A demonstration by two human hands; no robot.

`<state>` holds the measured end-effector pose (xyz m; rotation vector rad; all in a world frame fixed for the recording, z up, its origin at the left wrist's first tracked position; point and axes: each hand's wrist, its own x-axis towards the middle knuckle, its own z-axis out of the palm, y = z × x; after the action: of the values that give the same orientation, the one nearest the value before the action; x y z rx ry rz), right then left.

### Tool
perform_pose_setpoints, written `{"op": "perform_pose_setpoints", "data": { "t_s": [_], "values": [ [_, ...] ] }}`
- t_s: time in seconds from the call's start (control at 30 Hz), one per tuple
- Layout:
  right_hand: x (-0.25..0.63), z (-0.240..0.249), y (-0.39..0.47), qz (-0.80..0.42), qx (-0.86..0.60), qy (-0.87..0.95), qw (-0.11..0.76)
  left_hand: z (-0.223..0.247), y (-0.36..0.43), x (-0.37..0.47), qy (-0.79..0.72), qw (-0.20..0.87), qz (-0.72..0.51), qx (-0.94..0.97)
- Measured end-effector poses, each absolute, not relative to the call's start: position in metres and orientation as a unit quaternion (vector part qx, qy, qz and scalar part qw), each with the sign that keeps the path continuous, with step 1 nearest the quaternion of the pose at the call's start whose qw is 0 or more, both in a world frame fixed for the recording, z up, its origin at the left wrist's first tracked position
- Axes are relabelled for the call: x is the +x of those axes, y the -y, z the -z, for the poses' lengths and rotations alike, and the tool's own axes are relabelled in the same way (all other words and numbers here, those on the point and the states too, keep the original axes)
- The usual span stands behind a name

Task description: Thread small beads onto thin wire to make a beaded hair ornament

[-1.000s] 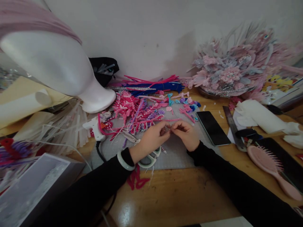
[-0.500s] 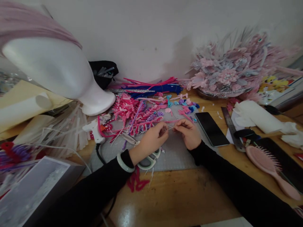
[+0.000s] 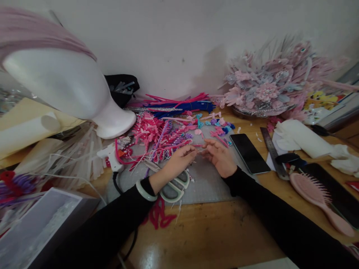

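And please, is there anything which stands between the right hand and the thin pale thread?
Nothing visible does. The thin pale thread runs across the gap from the left hand to the right hand. The scissors lie below the left wrist, outside that gap.

White mannequin head on the left with pink fabric draped over it, black pouch gaping open just behind. Over on the right there's a dark-screened phone, then a metal ruler, then a pink hairbrush.
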<state>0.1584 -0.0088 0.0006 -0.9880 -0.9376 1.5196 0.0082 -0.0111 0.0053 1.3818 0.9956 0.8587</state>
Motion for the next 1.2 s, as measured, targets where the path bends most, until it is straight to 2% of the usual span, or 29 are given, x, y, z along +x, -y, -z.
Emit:
{"op": "perform_pose_setpoints", "data": {
  "t_s": [0.2, 0.37, 0.73, 0.97, 1.2],
  "values": [
    [0.155, 0.004, 0.013, -0.533, -0.432, 0.553, 0.473, -0.004, 0.010, 0.007, -0.415, 0.608, -0.359, 0.573],
    [0.156, 0.006, 0.014, -0.458, -0.461, 0.594, 0.474, -0.001, 0.009, 0.006, -0.411, 0.592, -0.350, 0.598],
    [0.155, 0.000, 0.017, -0.326, -0.467, 0.709, 0.416, -0.004, 0.008, 0.006, -0.423, 0.584, -0.342, 0.603],
    [0.154, 0.007, 0.018, -0.353, -0.453, 0.702, 0.421, -0.002, 0.008, 0.006, -0.425, 0.598, -0.352, 0.581],
    [0.156, 0.010, 0.014, -0.469, -0.459, 0.594, 0.466, -0.010, 0.010, 0.007, -0.421, 0.622, -0.357, 0.556]
  ]
}}
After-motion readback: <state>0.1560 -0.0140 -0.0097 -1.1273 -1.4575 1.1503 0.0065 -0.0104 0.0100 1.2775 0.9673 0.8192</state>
